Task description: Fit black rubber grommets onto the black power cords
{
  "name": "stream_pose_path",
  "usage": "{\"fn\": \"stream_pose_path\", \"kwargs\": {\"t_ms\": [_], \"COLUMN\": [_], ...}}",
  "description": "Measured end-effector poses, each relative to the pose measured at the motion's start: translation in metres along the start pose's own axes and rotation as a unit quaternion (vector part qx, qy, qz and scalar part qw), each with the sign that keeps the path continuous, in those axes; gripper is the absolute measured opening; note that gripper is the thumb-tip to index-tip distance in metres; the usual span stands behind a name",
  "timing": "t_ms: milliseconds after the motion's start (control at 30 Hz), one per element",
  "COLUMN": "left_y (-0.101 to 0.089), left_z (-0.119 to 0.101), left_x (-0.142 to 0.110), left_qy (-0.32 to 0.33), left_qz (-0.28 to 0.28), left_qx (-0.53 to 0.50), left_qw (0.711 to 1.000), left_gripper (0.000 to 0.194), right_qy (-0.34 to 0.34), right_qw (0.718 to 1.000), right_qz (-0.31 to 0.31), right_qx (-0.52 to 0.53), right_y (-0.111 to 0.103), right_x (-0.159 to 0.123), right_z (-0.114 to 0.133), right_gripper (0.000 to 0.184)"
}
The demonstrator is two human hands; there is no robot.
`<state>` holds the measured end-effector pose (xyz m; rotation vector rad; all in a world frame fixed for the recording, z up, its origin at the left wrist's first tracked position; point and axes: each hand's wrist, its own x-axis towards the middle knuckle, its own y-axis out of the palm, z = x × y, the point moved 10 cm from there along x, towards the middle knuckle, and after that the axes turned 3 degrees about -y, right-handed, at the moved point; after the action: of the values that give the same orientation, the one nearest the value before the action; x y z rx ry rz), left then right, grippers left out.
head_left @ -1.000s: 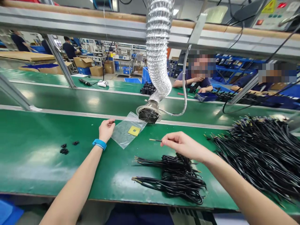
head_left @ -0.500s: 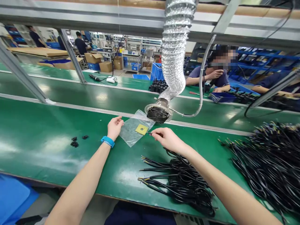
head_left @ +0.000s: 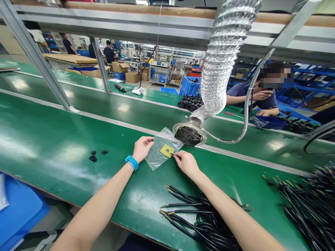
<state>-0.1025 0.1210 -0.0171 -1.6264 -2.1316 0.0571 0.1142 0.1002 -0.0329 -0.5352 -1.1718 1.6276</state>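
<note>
My left hand [head_left: 142,148], with a blue band [head_left: 132,162] at the wrist, is closed in a pinch beside a clear plastic bag [head_left: 153,161]. Something small and dark shows at its fingertips, too small to name. My right hand [head_left: 186,163] is closed around a thin black stick-like tool. The tool's tip reaches over a yellow square pad [head_left: 164,150] with a dark round centre, which lies on the bag. Just behind, a round fan-like black grille [head_left: 187,136] hangs at the end of a silver duct. Several small black parts [head_left: 93,158] lie to the left.
Black cables with bared ends [head_left: 183,213] lie under my right forearm, and a bigger cable heap [head_left: 311,209] is at the far right. A metal rail [head_left: 125,129] runs behind the bag. Across the bench a co-worker [head_left: 251,94] sits. Blue bins [head_left: 21,212] stand lower left.
The view has swung left, so everything sits further right. My right hand has brought the thin tool's tip over the yellow pad. My left fingers have drawn together in a pinch.
</note>
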Motion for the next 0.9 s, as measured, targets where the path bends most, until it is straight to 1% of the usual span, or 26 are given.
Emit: {"fn": "stream_pose_path", "kwargs": {"t_ms": [100,167,200,267,333,400,467,500,567,633,800,900], "left_y": [0.004,0.009,0.013,0.024,0.037,0.049,0.058,0.061,0.066,0.068,0.071,0.070], "left_z": [-0.001,0.000,0.002,0.007,0.012,0.014,0.015,0.015,0.013,0.010,0.004,0.001], "left_x": [-0.002,-0.003,-0.005,-0.009,-0.016,-0.024,-0.031,-0.034,-0.039,-0.041,-0.043,-0.043], "left_qy": [-0.002,-0.019,-0.037,-0.087,-0.141,-0.188,-0.223,-0.235,-0.247,-0.247,-0.245,-0.236], "left_qz": [0.010,0.027,0.039,0.069,0.105,0.137,0.158,0.165,0.177,0.188,0.205,0.208], "left_qx": [-0.001,-0.024,-0.046,-0.104,-0.161,-0.210,-0.256,-0.276,-0.306,-0.317,-0.315,-0.300], "left_qw": [1.000,0.999,0.998,0.988,0.971,0.950,0.927,0.917,0.902,0.896,0.894,0.901], "left_gripper": [0.017,0.019,0.023,0.030,0.032,0.029,0.026,0.026,0.028,0.031,0.042,0.048], "right_qy": [-0.042,-0.068,-0.076,-0.074,-0.051,-0.035,-0.046,-0.058,-0.075,-0.082,-0.087,-0.089], "right_qw": [0.992,0.980,0.976,0.976,0.985,0.996,0.997,0.994,0.987,0.984,0.983,0.984], "right_qz": [0.067,0.101,0.109,0.103,0.064,0.000,-0.051,-0.065,-0.073,-0.072,-0.071,-0.075], "right_qx": [-0.103,-0.156,-0.172,-0.178,-0.149,-0.077,0.020,0.064,0.121,0.140,0.145,0.132], "right_y": [0.013,0.020,0.022,0.021,0.014,0.001,-0.009,-0.012,-0.014,-0.014,-0.012,-0.015], "right_x": [0.000,-0.001,-0.002,-0.002,-0.003,-0.004,-0.006,-0.007,-0.009,-0.009,-0.007,-0.008], "right_z": [0.015,0.023,0.025,0.024,0.017,0.010,0.007,0.008,0.010,0.011,0.013,0.014], "right_gripper": [0.026,0.028,0.028,0.028,0.028,0.028,0.028,0.028,0.029,0.028,0.028,0.028]}}
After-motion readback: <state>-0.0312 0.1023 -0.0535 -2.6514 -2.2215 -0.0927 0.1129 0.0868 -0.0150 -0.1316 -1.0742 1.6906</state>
